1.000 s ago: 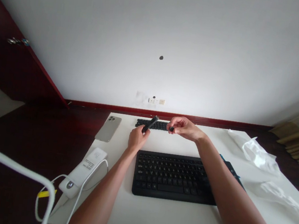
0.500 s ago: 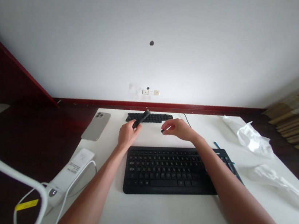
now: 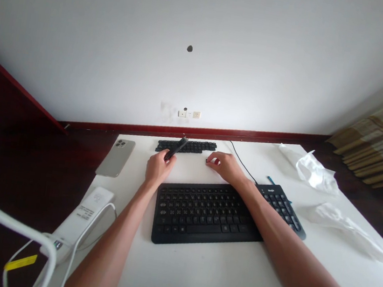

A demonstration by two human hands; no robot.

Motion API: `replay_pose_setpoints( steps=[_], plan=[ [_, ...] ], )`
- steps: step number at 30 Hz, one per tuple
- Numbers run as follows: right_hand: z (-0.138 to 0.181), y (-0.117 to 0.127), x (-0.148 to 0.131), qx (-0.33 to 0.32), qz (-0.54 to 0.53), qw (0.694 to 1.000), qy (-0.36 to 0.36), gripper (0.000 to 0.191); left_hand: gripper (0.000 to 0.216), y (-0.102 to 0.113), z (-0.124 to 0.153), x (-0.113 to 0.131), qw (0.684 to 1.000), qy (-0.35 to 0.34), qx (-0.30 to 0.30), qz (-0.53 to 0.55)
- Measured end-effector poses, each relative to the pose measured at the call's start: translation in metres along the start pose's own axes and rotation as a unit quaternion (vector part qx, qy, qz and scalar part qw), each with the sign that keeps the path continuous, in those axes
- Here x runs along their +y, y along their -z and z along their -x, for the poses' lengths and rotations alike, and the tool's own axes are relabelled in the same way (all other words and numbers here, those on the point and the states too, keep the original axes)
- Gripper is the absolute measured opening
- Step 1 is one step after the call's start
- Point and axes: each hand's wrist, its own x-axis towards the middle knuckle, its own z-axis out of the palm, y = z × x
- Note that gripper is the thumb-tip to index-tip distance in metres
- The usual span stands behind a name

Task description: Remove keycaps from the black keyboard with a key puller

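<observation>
My left hand [image 3: 160,165] is closed around a slim black brush [image 3: 176,148], its tip pointing up and away from me. To the right, my right hand [image 3: 223,164] pinches a small black keycap [image 3: 207,161] low over the table, partly hidden by the fingertips. Behind both hands, several black keycaps [image 3: 194,147] lie in rows at the table's back edge. A black keyboard [image 3: 203,215] lies in front of the hands. Many of its upper key places look bare, while the space bar and the number pad keys show. My right forearm crosses over its right part.
On the white table [image 3: 161,266], a phone [image 3: 115,158] and a white power strip [image 3: 83,214] with cables lie left. Crumpled white plastic bags [image 3: 318,172] and a thin teal stick [image 3: 270,180] lie right. A white curved tube [image 3: 8,218] crosses the lower left.
My right hand has moved lower and a little forward with the keycap, to the table near the keycap rows. My left hand still holds the brush. The view has shifted slightly.
</observation>
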Motion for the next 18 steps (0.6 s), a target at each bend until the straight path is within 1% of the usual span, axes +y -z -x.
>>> replay_pose_setpoints(
  steps=[4,13,18],
  plan=[
    [-0.0008,-0.0016,0.0049,0.004,0.008,1.000,-0.001,0.005,0.021,-0.0006,-0.0005,-0.0003,1.000,-0.004,0.003,-0.001],
    [0.0012,0.0004,0.0043,0.013,0.006,1.000,0.006,0.011,0.019,-0.0011,-0.0005,-0.0013,1.000,-0.008,0.004,-0.012],
    [0.0014,0.0009,0.0056,0.014,0.008,1.000,-0.003,0.013,0.019,-0.0014,-0.0009,-0.0011,1.000,-0.004,0.004,-0.004]
  ],
)
